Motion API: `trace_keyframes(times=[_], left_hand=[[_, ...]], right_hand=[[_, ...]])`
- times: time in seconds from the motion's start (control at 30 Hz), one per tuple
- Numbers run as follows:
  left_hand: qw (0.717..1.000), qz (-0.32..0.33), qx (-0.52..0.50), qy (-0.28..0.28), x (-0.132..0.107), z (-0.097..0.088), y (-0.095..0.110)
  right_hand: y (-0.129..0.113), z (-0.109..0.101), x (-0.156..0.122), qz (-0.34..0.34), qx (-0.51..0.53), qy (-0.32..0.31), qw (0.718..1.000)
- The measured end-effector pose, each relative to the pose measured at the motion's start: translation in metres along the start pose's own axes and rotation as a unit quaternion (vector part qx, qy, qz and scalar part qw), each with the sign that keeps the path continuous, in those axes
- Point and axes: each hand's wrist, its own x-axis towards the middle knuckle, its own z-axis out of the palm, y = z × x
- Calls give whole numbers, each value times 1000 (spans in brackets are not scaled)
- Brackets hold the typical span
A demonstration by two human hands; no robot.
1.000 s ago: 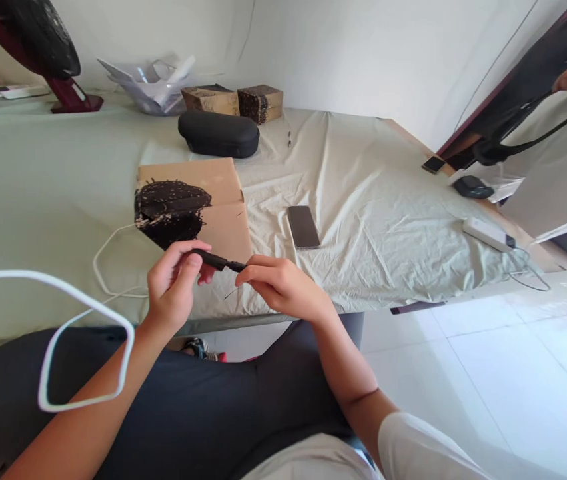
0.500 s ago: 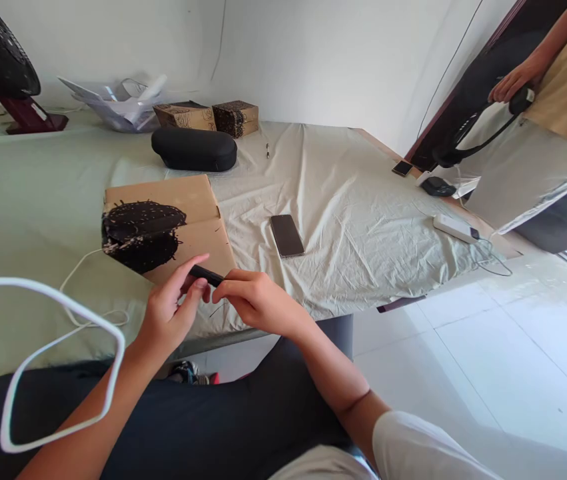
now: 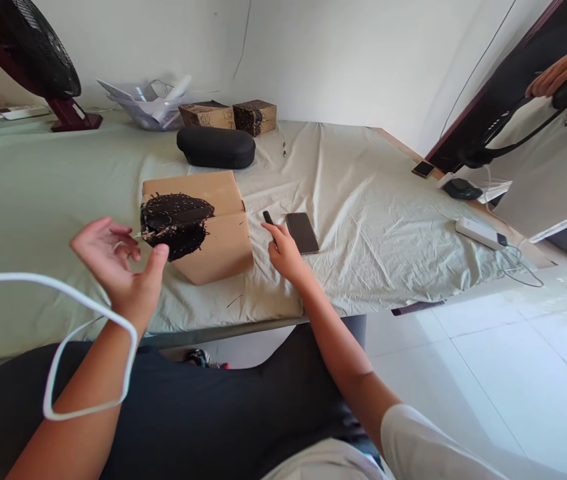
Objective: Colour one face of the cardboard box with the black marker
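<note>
A cardboard box (image 3: 223,247) with a thick patch of black scribble (image 3: 183,230) on its left part lies before me on the cloth. My right hand (image 3: 286,255) is just right of the box, its fingers closed on a slim black marker (image 3: 268,217). Only the marker's far end shows past my fingers. To its right lies a dark smartphone (image 3: 302,233), screen up. At the box's left side my left hand (image 3: 120,260) is raised, fingers curled loosely and thumb apart, with nothing visible in it.
Behind the box are a black hard case (image 3: 216,147), two smaller scribbled boxes (image 3: 254,118), a clear basket (image 3: 148,115) and a fan (image 3: 38,60). A white power strip (image 3: 480,233) is at right. A white cable loop (image 3: 132,353) crosses the near left. Another person's hand (image 3: 556,77) holds a black strap.
My hands have parted: the left has moved to the left and opened, while the right has carried the black marker forward and right, beside the phone. The view has shifted slightly left.
</note>
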Motion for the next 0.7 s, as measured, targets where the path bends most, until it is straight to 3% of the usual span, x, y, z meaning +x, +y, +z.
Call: trace_keyframes(times=[0.07,0.17,0.27,0.37,0.43,0.5,0.63,0.7], left_hand=[[996,-55,-43,-58,2,4,-21],[973,-139,-117,-145,-1,12,-41],[950,-215,-124,-189,-6,19,-45],[936,-266,-95,-209,-9,23,-40],[933,-275,-87,-213,-9,24,-35],[935,-267,-85,-217,-8,26,-31],[935,-244,-82,-242,-7,27,-26],[935,-236,-87,-251,-8,27,-26]], right_hand=[[6,5,17,74,-79,-46,993],[13,-2,32,198,-167,-21,966],[21,-16,33,307,-219,23,926],[29,-29,34,357,-223,36,906],[36,-36,37,377,-174,67,907],[42,-41,38,378,-61,102,918],[45,-40,29,325,127,115,930],[34,-39,19,285,244,146,916]])
